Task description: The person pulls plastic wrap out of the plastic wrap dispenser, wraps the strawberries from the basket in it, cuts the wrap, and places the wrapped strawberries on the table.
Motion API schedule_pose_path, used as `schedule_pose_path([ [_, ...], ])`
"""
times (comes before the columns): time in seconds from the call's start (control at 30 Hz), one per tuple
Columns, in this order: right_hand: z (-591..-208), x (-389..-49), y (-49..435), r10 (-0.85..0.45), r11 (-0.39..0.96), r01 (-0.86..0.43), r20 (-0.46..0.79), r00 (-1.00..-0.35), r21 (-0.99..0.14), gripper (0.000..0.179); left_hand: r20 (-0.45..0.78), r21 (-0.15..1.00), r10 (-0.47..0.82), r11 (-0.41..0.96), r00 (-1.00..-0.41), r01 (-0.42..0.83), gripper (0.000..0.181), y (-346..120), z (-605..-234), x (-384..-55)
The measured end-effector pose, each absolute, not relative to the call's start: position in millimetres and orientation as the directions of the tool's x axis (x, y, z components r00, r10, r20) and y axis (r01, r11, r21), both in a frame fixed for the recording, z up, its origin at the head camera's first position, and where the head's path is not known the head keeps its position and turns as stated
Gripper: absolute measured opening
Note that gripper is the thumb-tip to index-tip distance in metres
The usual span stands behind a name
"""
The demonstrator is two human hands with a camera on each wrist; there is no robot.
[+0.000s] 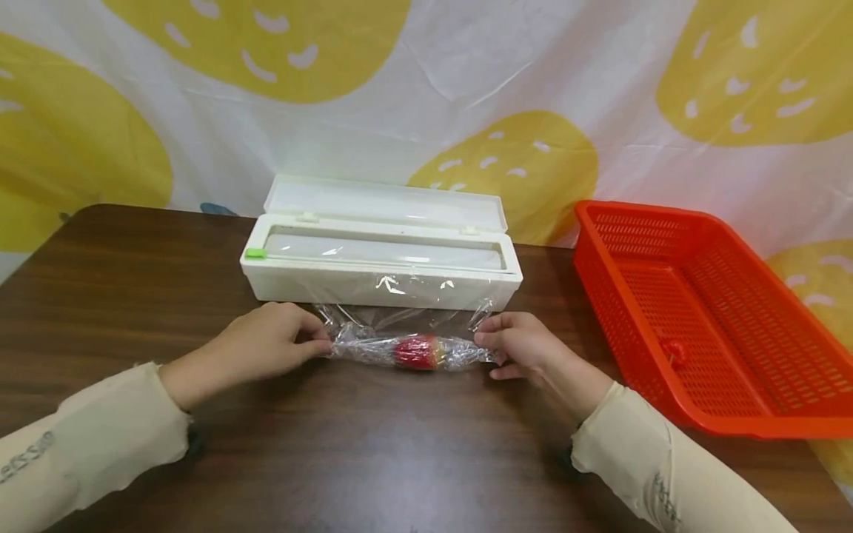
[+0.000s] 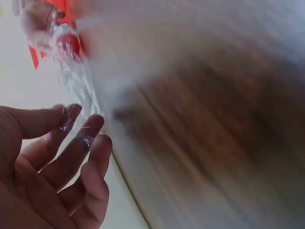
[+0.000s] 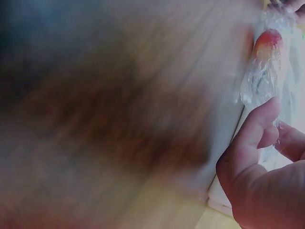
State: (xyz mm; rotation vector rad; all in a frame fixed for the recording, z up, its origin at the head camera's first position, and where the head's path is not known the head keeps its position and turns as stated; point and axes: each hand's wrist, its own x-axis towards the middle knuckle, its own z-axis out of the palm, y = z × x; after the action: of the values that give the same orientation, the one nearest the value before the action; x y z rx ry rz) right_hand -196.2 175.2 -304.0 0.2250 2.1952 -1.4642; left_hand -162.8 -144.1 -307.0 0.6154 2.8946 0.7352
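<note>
A red, yellow-ended piece that looks like fruit [image 1: 415,352] lies rolled inside clear cling film [image 1: 460,354], low over the table. My left hand [image 1: 276,342] pinches the film's left end between thumb and fingers; the left wrist view shows film at the fingertips of that hand [image 2: 57,162]. At the opposite end my right hand [image 1: 523,346] pinches the twisted film, as the right wrist view of the hand [image 3: 259,167] also shows. A clear sheet still runs from the roll-up back to a white cling film dispenser [image 1: 380,285], whose lid stands open.
A green slider [image 1: 255,253] sits at the dispenser's left front edge. To the right stands a red perforated basket [image 1: 600,296] with a small red item [image 1: 674,352] in it. Behind the brown table [image 1: 400,459] hangs a white cloth [image 1: 480,66] with yellow shapes.
</note>
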Motion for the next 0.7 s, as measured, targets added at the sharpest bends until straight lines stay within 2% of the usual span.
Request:
schedule_pose_path([
  [0.17,-299.6,-192.8,175.3,-0.152,0.444,0.358,-0.463,-0.873,-0.822,0.029,-0.041,0.545,0.442,0.762,-0.896,0.351,0.014,-155.1,-309.8,-169.6],
  [0.33,-294.4,-188.5,170.2,-0.124,0.473,0.356,-0.461,-0.879,-0.806,0.037,-0.071,0.545,0.455,0.763,-0.888,0.347,0.009,-154.7,-308.7,-167.2],
  [0.47,-292.6,-189.9,170.8,-0.069,0.503,0.369,-0.461,-0.884,-0.782,0.044,-0.064,0.535,0.436,0.774,-0.897,0.338,0.025,-148.9,-301.1,-166.5],
  [0.6,-297.2,-191.5,170.5,-0.085,0.544,0.369,-0.487,-0.869,-0.754,0.04,-0.086,0.535,0.369,0.801,-0.926,0.269,0.04,-140.4,-297.7,-167.3],
  [0.7,-300.9,-190.8,168.7,-0.117,0.573,0.336,-0.48,-0.87,-0.748,0.031,-0.087,0.536,0.346,0.807,-0.934,0.249,0.036,-133.4,-297.7,-167.7],
])
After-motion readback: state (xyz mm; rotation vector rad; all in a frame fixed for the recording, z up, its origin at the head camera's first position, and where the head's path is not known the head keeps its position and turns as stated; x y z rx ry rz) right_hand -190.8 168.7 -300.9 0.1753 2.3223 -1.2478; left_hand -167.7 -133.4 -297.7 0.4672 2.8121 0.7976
